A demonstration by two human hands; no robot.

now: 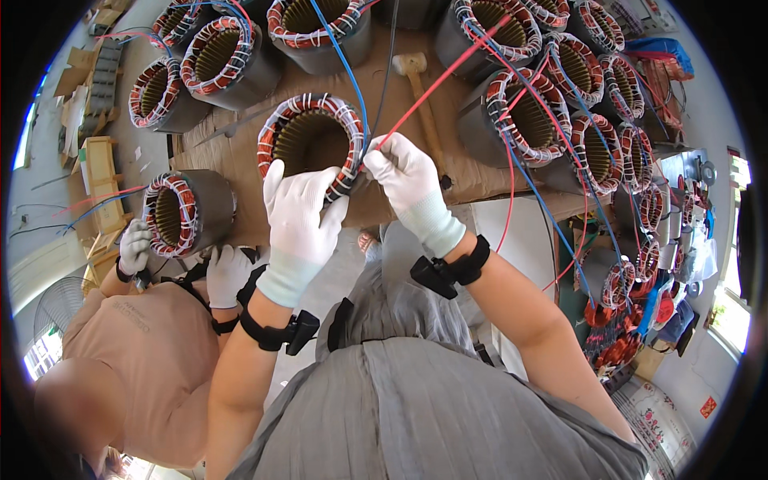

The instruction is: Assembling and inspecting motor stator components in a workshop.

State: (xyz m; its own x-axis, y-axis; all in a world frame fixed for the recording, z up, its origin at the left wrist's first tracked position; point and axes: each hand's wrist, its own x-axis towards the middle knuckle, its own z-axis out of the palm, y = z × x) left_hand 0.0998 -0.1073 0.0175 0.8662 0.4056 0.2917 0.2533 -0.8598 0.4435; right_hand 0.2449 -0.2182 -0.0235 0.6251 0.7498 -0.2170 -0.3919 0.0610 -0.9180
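A motor stator [310,140] with copper windings bound in white tape lies on its side on the cardboard-covered bench [240,152], its bore facing me. My left hand [300,212], in a white glove, grips the stator's near rim. My right hand [408,180], also gloved, pinches a red lead wire [448,76] at the winding's right edge. A blue wire [344,60] and a black wire [390,56] rise from the same spot toward the far side.
Several more wound stators [528,112] crowd the bench at the back and down the right side. A wooden mallet [416,76] lies behind my stator. At the left, a co-worker's gloved hands [136,244] hold another stator [180,210].
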